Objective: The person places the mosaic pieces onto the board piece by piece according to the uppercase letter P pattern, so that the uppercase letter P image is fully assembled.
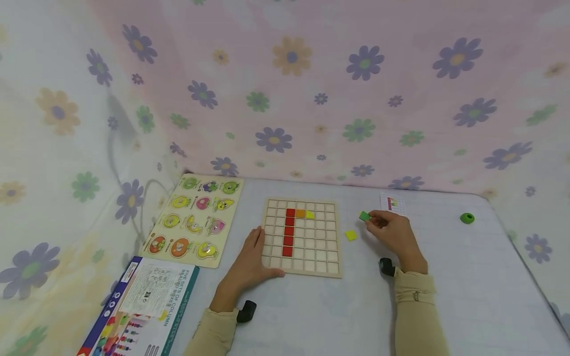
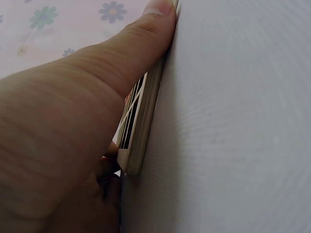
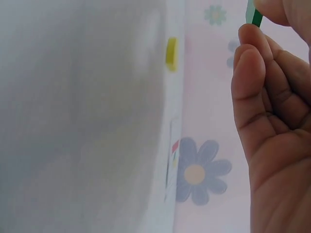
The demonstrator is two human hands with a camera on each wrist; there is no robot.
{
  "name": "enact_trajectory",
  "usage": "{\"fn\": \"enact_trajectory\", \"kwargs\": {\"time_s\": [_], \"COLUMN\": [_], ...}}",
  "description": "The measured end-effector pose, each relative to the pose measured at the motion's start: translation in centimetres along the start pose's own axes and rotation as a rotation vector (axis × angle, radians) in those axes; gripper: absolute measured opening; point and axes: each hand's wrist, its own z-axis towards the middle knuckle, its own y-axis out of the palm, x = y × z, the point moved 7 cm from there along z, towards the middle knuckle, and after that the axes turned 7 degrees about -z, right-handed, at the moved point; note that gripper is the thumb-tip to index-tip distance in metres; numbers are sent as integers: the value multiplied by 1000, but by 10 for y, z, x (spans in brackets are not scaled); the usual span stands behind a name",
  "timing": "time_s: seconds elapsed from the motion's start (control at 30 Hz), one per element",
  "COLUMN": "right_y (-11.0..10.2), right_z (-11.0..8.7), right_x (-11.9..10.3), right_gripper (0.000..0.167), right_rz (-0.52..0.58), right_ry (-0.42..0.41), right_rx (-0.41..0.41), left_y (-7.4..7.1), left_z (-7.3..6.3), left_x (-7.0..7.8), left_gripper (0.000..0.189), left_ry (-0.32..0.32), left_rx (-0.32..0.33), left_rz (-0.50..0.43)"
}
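Note:
A wooden grid board (image 1: 311, 275) lies on the table, with a column of several red tiles (image 1: 289, 231), an orange tile (image 1: 301, 213) and a yellow tile (image 1: 310, 214) in its cells. My left hand (image 1: 247, 264) rests spread at the board's lower left corner, fingers along the left side and thumb at the near edge. In the left wrist view the thumb (image 2: 131, 53) lies along the board's edge (image 2: 146, 131). To the right of the board, my right hand (image 1: 394, 237) pinches a small green tile (image 1: 364, 216) between thumb and fingertips. A loose yellow tile (image 1: 351, 235) lies between board and hand.
Behind the right hand lies a small pattern card (image 1: 392, 203) with a coloured grid. A green bead (image 1: 467, 218) sits at the far right. On the left are a fruit puzzle board (image 1: 209, 198) and a printed box (image 1: 147, 301). Flowered cloth (image 1: 311, 118) hangs behind the table.

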Motion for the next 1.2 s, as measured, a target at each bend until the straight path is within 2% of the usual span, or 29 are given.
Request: {"fn": "enact_trajectory", "kwargs": {"time_s": [0.33, 0.6, 1.0, 1.2], "right_y": [8, 17, 33, 38], "right_z": [3, 5, 9, 12], "right_x": [-27, -41, -72, -87], "right_gripper": [24, 25, 26, 25], "right_rz": [40, 39, 82, 110], "right_ry": [-75, -82, -143, -173], "right_rx": [-26, -63, -144, -150], "left_y": [6, 4, 3, 3], "left_z": [2, 3, 5, 6], "left_x": [-5, -4, -6, -6], "left_gripper": [133, 133, 133, 133], "left_ry": [17, 13, 5, 4], "left_rx": [10, 6, 1, -1], "left_rz": [-28, -13, 10, 6]}}
